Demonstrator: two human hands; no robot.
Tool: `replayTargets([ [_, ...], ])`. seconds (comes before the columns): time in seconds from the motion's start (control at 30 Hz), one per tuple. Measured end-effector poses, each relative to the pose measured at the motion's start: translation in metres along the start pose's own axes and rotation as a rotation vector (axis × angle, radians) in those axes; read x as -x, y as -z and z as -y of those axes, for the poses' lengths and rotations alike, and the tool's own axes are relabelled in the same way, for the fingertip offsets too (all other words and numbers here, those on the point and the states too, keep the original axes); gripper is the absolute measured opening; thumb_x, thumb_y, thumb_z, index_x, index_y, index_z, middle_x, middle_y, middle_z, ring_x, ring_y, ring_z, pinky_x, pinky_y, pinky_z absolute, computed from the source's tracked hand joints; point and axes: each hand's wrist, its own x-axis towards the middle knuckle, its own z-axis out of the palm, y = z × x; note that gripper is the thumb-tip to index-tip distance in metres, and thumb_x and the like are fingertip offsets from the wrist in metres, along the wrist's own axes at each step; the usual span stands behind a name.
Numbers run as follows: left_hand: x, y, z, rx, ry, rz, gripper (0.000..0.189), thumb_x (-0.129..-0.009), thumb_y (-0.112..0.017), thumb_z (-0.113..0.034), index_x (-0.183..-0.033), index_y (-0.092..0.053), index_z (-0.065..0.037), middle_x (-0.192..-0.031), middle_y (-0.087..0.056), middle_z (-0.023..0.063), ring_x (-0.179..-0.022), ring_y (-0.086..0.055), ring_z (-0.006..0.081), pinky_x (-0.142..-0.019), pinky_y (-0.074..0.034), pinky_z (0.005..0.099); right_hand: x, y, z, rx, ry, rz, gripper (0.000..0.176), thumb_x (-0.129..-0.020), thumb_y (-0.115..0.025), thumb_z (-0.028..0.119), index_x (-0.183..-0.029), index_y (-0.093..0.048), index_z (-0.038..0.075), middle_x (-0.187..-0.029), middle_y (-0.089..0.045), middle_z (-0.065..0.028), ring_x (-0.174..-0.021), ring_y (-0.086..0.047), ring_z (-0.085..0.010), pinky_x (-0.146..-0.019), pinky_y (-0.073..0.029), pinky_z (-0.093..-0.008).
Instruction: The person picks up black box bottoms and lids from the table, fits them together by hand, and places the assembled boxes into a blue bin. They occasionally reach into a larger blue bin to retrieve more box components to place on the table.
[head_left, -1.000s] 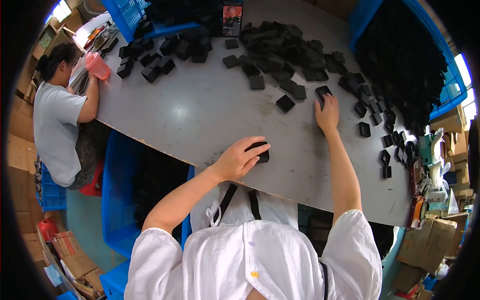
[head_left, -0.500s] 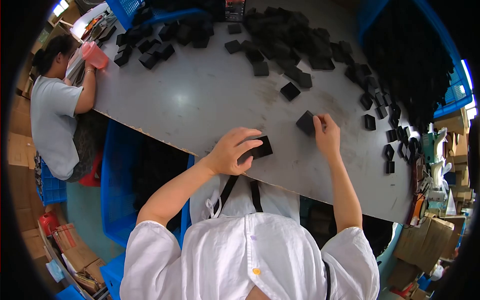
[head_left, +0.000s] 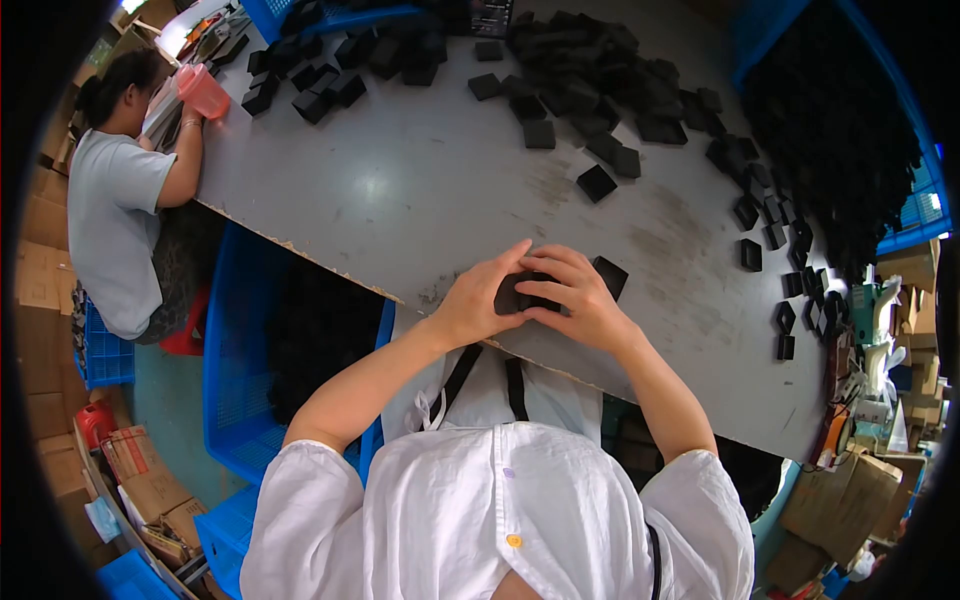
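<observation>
Near the front edge of the table, my left hand [head_left: 478, 298] and my right hand [head_left: 582, 302] meet around a small black box [head_left: 512, 297]. Fingers of both hands wrap its sides and cover much of it. Just beyond my right hand's knuckles lies another black box [head_left: 610, 279], partly hidden by that hand. A single black box [head_left: 597, 183] rests farther out on the table, close to a scattered group of similar pieces.
A big heap of black boxes [head_left: 570, 65] spreads over the far side of the grey table [head_left: 400, 200]. Blue crates stand at the right [head_left: 915, 215] and below the table's left edge [head_left: 228, 400]. A person [head_left: 115, 220] sits at the left beside a pink container [head_left: 203, 92].
My right hand has come left from the other black box and closed in beside my left hand on the held box. The camera view has shifted slightly.
</observation>
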Motion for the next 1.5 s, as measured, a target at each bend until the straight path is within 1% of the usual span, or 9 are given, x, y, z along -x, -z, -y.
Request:
replayTargets([
  [0.2,0.001,0.0,-0.001,0.004,0.012,-0.008,0.098,-0.068,-0.084,-0.014,-0.151,-0.032,-0.009,-0.12,-0.064,0.0134,-0.108,-0.062,0.0332,-0.095,-0.05,0.0409,0.001,-0.006,0.002,0.049,0.087,-0.059,0.044,-0.068,-0.084,0.011,-0.109,-0.071,0.006,-0.126,-0.063,-0.012,-0.118,-0.056,-0.0354,-0.099,-0.047,-0.0469],
  [0.37,0.001,0.001,-0.002,-0.018,-0.007,-0.014,0.099,-0.068,-0.084,-0.016,-0.152,-0.032,-0.01,-0.122,-0.065,0.0121,-0.109,-0.061,0.0337,-0.096,-0.048,0.0418,0.011,-0.003,-0.002,0.061,-0.112,-0.074,0.048,-0.066,-0.085,0.015,-0.11,-0.069,0.006,-0.114,-0.067,-0.0092,-0.115,-0.058,-0.0327,-0.096,-0.048,-0.045],
  [0.7,0.001,0.001,-0.003,-0.001,0.005,-0.012,0.097,-0.069,-0.083,-0.015,-0.151,-0.032,-0.011,-0.12,-0.065,0.0128,-0.108,-0.061,0.0339,-0.095,-0.049,0.0422,-0.002,-0.009,0.005,0.013,-0.017,-0.105,0.046,-0.067,-0.085,0.012,-0.109,-0.069,0.005,-0.109,-0.068,-0.0087,-0.112,-0.06,-0.0319,-0.092,-0.05,-0.0431],
  [0.87,0.0,0.0,-0.002,-0.031,-0.025,-0.018,0.098,-0.068,-0.084,-0.015,-0.151,-0.032,-0.011,-0.12,-0.064,0.0125,-0.106,-0.061,0.0345,-0.093,-0.05,0.0426,0.006,-0.011,0.009,-0.061,-0.141,-0.228,0.047,-0.065,-0.084,0.013,-0.109,-0.068,0.005,-0.11,-0.067,-0.0105,-0.103,-0.064,-0.0317,-0.091,-0.051,-0.0425],
  [1.0,0.002,-0.001,0.002,-0.061,-0.04,-0.023,0.097,-0.068,-0.084,-0.015,-0.151,-0.033,-0.01,-0.124,-0.063,0.0125,-0.106,-0.06,0.0353,-0.092,-0.05,0.0431,-0.004,0.0,0.014,0.098,-0.062,-0.068,0.047,-0.066,-0.083,0.015,-0.109,-0.068,0.004,-0.112,-0.066,-0.0107,-0.105,-0.063,-0.0316,-0.093,-0.051,-0.0428],
  [1.07,0.001,-0.001,0.001,-0.044,-0.034,-0.021,0.096,-0.069,-0.083,-0.015,-0.15,-0.033,-0.01,-0.126,-0.062,0.0126,-0.107,-0.06,0.0353,-0.093,-0.05,0.043,-0.005,-0.001,0.011,0.182,0.067,0.059,0.052,-0.069,-0.081,0.016,-0.117,-0.067,0.002,-0.122,-0.063,-0.0136,-0.112,-0.061,-0.0329,-0.094,-0.052,-0.0423],
  [1.2,0.001,-0.002,-0.002,-0.061,-0.036,-0.045,0.094,-0.069,-0.083,-0.016,-0.15,-0.035,-0.01,-0.13,-0.058,0.013,-0.11,-0.059,0.0349,-0.096,-0.048,0.0424,0.003,-0.005,0.019,0.229,0.073,0.059,0.058,-0.075,-0.077,0.021,-0.127,-0.06,0.001,-0.13,-0.058,-0.0159,-0.118,-0.058,-0.0339,-0.099,-0.048,-0.0455],
  [1.37,0.001,0.0,-0.001,-0.04,-0.017,0.016,0.092,-0.07,-0.082,-0.016,-0.149,-0.036,-0.01,-0.132,-0.058,0.0121,-0.114,-0.058,0.0334,-0.1,-0.046,0.0416,0.018,-0.01,0.037,0.456,-0.078,0.135,0.067,-0.076,-0.075,0.027,-0.134,-0.054,0.001,-0.137,-0.053,-0.0135,-0.125,-0.05,-0.0329,-0.108,-0.039,-0.0481],
  [1.5,0.001,0.0,-0.002,-0.053,-0.058,0.019,0.09,-0.071,-0.081,-0.014,-0.149,-0.037,-0.011,-0.128,-0.06,0.0104,-0.113,-0.057,0.0316,-0.1,-0.046,0.0411,0.019,-0.016,0.041,0.489,-0.148,0.067,0.059,-0.078,-0.074,0.026,-0.13,-0.058,0.003,-0.136,-0.054,-0.0126,-0.124,-0.051,-0.0327,-0.108,-0.037,-0.0492],
])
